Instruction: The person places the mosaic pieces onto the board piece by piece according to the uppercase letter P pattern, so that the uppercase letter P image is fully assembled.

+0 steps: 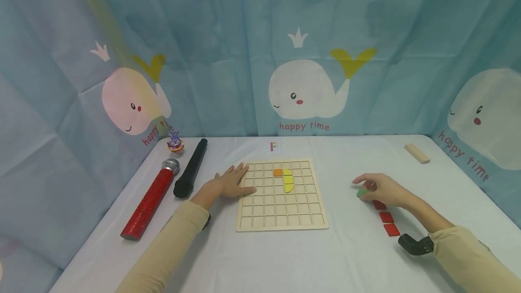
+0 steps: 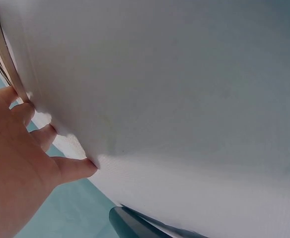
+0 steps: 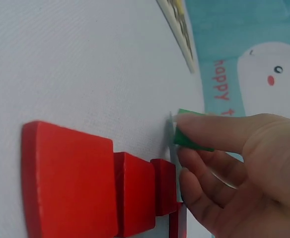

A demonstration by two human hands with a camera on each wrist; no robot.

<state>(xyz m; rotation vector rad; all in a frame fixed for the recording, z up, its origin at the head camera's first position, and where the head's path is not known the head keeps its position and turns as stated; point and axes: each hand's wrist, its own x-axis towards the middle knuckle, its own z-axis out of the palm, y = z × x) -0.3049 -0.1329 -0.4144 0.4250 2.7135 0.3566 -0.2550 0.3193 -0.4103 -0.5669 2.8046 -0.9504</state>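
Observation:
A pale wooden grid board (image 1: 260, 223) lies mid-table, with an orange square tile (image 1: 278, 172) and several yellow pieces (image 1: 288, 179) in its upper cells. My left hand (image 1: 233, 182) rests on the board's left edge, fingers spread. To the right of the board, my right hand (image 1: 384, 190) pinches a green tile (image 1: 361, 192) between thumb and fingers. In the right wrist view the thumb covers part of this tile. Several red square tiles (image 3: 70, 183) run in a row from beneath the right hand toward the near side.
A small card with a coloured grid (image 1: 277, 146) lies behind the board. At left are a red microphone (image 1: 150, 202), a black microphone (image 1: 191, 168) and a small purple toy (image 1: 175, 143). A wooden block (image 1: 417, 153) lies at the back right. A whale-print curtain (image 1: 228, 58) hangs behind the table.

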